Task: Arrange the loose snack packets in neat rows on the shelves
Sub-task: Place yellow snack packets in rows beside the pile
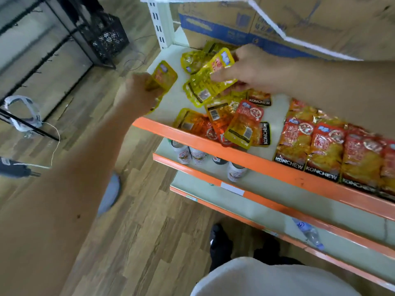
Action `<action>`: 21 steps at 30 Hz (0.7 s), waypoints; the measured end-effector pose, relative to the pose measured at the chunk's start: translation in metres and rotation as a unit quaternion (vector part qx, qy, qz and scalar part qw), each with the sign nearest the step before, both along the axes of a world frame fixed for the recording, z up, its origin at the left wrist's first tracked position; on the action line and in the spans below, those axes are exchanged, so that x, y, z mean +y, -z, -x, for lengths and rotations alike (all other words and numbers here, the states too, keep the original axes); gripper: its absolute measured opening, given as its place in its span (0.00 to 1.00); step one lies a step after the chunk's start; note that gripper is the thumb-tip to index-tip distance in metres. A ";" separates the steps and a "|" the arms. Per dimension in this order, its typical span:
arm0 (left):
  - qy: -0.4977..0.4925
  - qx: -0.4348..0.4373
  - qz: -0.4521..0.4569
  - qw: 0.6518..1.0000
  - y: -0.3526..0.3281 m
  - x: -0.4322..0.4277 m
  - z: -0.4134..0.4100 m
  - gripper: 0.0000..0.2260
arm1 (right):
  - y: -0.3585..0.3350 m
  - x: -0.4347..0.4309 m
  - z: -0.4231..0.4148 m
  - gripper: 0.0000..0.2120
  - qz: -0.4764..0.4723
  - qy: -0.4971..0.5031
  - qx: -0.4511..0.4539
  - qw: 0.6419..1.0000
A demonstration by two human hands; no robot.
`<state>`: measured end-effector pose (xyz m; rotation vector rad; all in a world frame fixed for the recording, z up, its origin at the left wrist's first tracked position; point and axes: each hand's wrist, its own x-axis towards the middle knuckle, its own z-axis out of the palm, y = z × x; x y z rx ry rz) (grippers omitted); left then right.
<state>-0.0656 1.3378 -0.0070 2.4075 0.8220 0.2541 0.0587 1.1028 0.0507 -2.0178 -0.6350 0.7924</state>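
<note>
Loose yellow and red snack packets lie jumbled on the top shelf, which has an orange front lip. A neat row of red packets stands along the lip to the right. My left hand holds a small stack of yellow packets at the shelf's left end. My right hand reaches in from the right and pinches a yellow packet lifted over the pile.
A blue and brown cardboard box stands at the back of the shelf. Cans sit on the shelf below, and a plastic bottle lies on a lower one. A black wire rack stands on the wooden floor to the left.
</note>
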 end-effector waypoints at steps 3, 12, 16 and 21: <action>-0.030 -0.052 0.064 0.996 -0.012 -0.009 -0.001 0.07 | -0.002 -0.015 -0.008 0.18 -0.025 0.054 0.008 0.998; 0.031 -0.147 0.377 0.914 -0.044 -0.115 0.002 0.05 | -0.015 -0.065 0.013 0.20 -0.140 0.141 0.179 0.964; 0.058 -0.154 0.451 0.877 -0.047 -0.154 0.006 0.07 | -0.014 -0.107 0.026 0.16 -0.154 0.161 0.216 0.951; 0.086 -0.156 0.474 0.862 -0.052 -0.194 0.005 0.06 | -0.007 -0.164 0.041 0.26 -0.130 0.209 0.222 0.944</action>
